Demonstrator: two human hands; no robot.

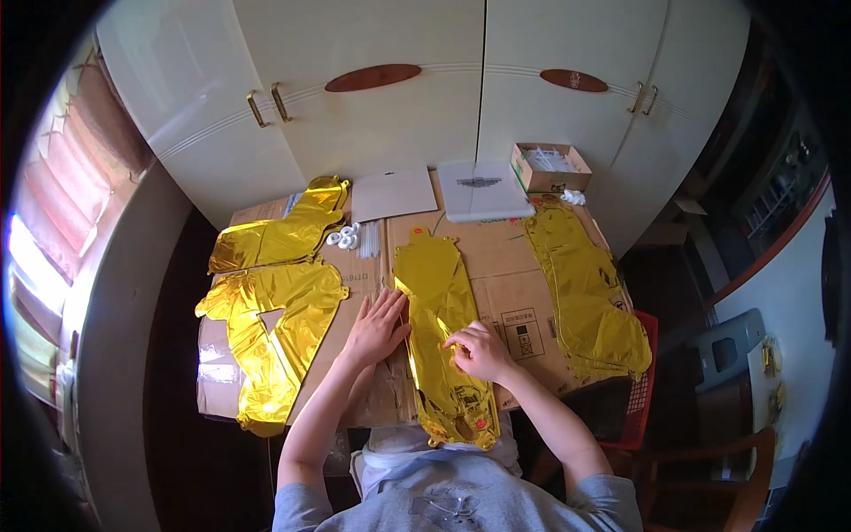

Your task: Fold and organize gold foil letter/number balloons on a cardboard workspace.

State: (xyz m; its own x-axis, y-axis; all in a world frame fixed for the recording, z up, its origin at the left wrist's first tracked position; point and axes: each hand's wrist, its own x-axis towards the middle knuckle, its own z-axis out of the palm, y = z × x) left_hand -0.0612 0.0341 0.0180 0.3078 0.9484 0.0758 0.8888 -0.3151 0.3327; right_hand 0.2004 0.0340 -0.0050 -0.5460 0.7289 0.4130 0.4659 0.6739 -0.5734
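A long, flat gold foil balloon (432,293) lies down the middle of the cardboard, its lower end reaching the edge nearest me. My left hand (377,326) rests flat at its left edge, fingers stretched out and touching the foil. Over its lower half is my right hand (481,352), fingers curled in against the surface. Whether those fingers pinch a fold or something small is hidden. To the left lie a folded gold foil balloon (275,232) and one with a triangular opening (297,310). Another gold foil balloon (581,288) lies on the right.
Flattened cardboard (505,293) covers the table. Near its far edge are white ribbon rolls (346,237), clear straws (370,239), a grey sheet (394,195), a translucent bag (485,191) and an open box (551,166) of white sticks. A red basket (640,399) stands beside the table.
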